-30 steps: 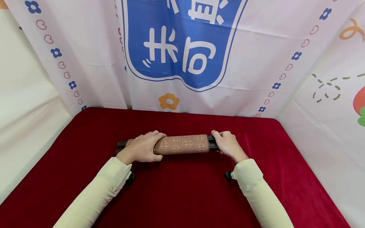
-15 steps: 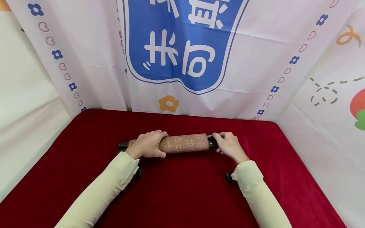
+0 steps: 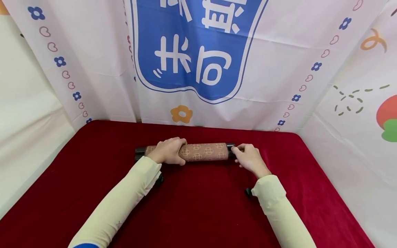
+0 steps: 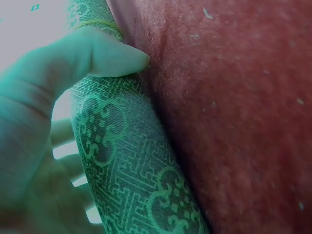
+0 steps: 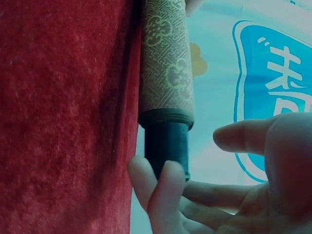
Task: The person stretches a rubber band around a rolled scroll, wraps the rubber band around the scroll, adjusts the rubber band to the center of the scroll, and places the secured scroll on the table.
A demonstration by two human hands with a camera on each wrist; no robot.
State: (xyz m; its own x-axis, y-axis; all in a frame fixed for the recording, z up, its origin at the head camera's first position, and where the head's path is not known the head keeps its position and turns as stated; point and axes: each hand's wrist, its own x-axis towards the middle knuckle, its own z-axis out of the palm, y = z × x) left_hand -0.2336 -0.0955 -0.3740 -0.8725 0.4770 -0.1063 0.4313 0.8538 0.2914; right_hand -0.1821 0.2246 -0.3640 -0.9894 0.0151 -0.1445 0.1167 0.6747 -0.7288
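A rolled scroll (image 3: 204, 152) in brown cloth with a gold floral pattern lies crosswise above the red table in the head view. Dark roller ends (image 3: 230, 146) stick out at both its ends. My left hand (image 3: 168, 151) grips the roll left of its middle, thumb on the near side and the other fingers behind. In the left wrist view a thin yellowish cord (image 4: 100, 23) circles the roll beyond the thumb. My right hand (image 3: 249, 157) is at the right roller end. In the right wrist view its loosely bent fingers (image 5: 168, 187) overlap that end, while the thumb stands apart from it.
Red velvet cloth (image 3: 198, 206) covers the table. A white printed curtain (image 3: 102, 69) with a blue emblem (image 3: 195, 65) hangs along the far edge, and white sheets (image 3: 350, 144) close off both sides. Small black pieces (image 3: 248, 192) show at the sleeve cuffs.
My left hand and the left end of the scroll have moved to the right and slightly away. My right hand has stayed nearly in place, with less of the roller end in it.
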